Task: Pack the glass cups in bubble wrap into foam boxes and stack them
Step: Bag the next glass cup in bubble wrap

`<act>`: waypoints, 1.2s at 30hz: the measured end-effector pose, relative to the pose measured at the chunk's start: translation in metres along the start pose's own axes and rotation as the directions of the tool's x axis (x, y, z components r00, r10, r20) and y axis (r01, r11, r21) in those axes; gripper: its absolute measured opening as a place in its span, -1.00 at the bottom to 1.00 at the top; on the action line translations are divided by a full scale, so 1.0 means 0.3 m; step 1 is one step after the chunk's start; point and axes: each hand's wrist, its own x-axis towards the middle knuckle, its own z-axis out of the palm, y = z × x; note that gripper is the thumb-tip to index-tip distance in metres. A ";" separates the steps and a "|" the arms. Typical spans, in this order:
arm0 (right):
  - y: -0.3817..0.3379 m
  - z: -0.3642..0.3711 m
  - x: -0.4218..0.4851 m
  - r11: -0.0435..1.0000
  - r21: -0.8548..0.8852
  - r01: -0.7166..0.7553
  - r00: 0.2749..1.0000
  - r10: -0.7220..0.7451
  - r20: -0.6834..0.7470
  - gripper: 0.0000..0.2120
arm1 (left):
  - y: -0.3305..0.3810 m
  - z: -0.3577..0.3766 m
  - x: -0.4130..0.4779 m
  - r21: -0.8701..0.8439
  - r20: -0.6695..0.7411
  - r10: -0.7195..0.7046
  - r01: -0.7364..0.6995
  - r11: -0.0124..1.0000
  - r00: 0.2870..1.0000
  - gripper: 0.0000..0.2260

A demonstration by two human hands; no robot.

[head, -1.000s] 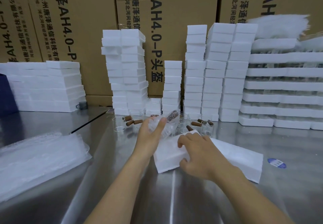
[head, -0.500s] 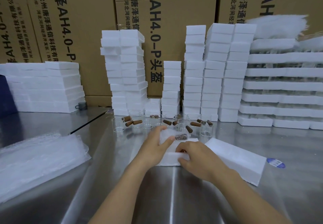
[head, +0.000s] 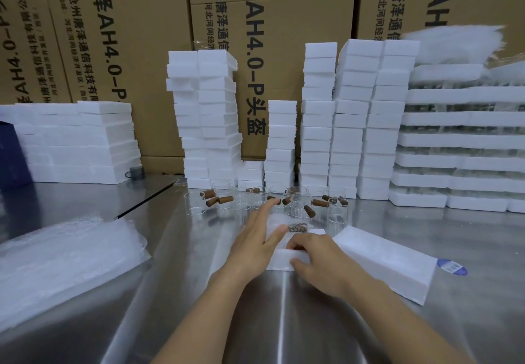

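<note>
Pressing wrapped cup (head: 284, 221), left grip (head: 252, 245) flat, right grip (head: 318, 261) pinching foam box (head: 277, 260), glasses (head: 195, 204) behind

Frame centre: left hand (head: 255, 242) presses flat on bubble-wrapped cup (head: 276, 220) lying in foam box (head: 279, 261); right hand (head: 321, 267) grips its near wall.

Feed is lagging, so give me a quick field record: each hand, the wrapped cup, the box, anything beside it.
left hand: fingers straight, pressing on wrapped cup
right hand: grips foam box at near edge
wrapped cup: lying in foam box, cork end visible
second foam piece: on table, right of foam box
loose cups: unwrapped, behind foam box
</note>
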 end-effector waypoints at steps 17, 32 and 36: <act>0.024 -0.014 0.008 0.984 -0.106 -0.143 0.945 0.104 -0.309 -0.80 | 0.001 -0.014 0.011 0.278 0.094 -0.084 0.055 0.959 0.992 -0.64; 0.052 -0.036 0.006 0.991 -0.056 -0.120 0.953 0.099 -0.285 -0.77 | 0.055 -0.101 0.016 -0.373 -0.214 -0.379 0.283 0.883 0.900 -0.72; 0.075 -0.098 0.001 0.950 -0.152 -0.272 0.898 0.194 -0.395 -0.73 | 0.025 -0.119 0.015 -0.373 -0.238 -0.468 0.365 0.853 0.851 -0.85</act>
